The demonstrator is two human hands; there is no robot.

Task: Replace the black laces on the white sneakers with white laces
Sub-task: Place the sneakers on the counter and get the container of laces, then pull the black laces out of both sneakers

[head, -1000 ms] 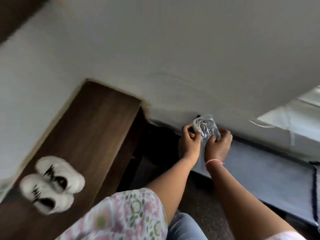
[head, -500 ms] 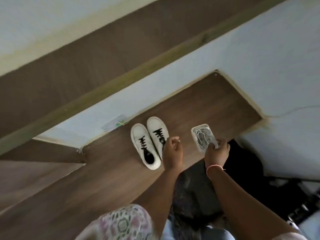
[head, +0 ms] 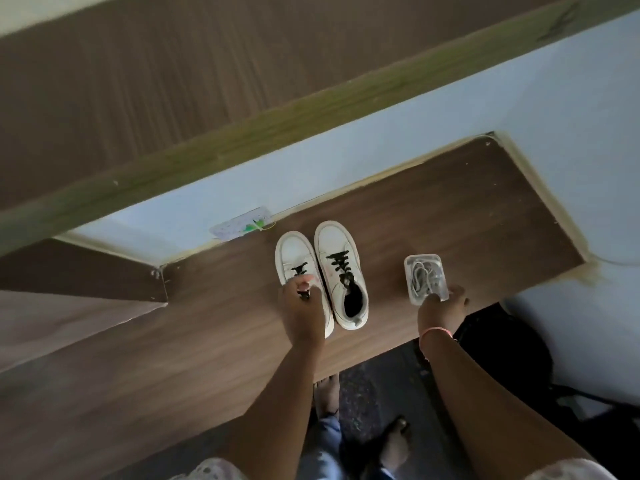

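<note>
You see 2 white sneakers [head: 323, 271] of smooth, matt leather-like material with flat black cloth laces [head: 341, 266]. The dark brown table top [head: 450, 216] looks like wood-grain laminate with a soft sheen. The small clear plastic packet [head: 425, 278] is glossy and holds white cloth laces [head: 423, 276].

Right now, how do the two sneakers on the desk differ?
The left sneaker has the left hand over it, pinching its black lace; the right sneaker is untouched. The right sneaker's lacing and dark opening show fully; the left sneaker's are mostly hidden. Both are white, side by side.
</note>
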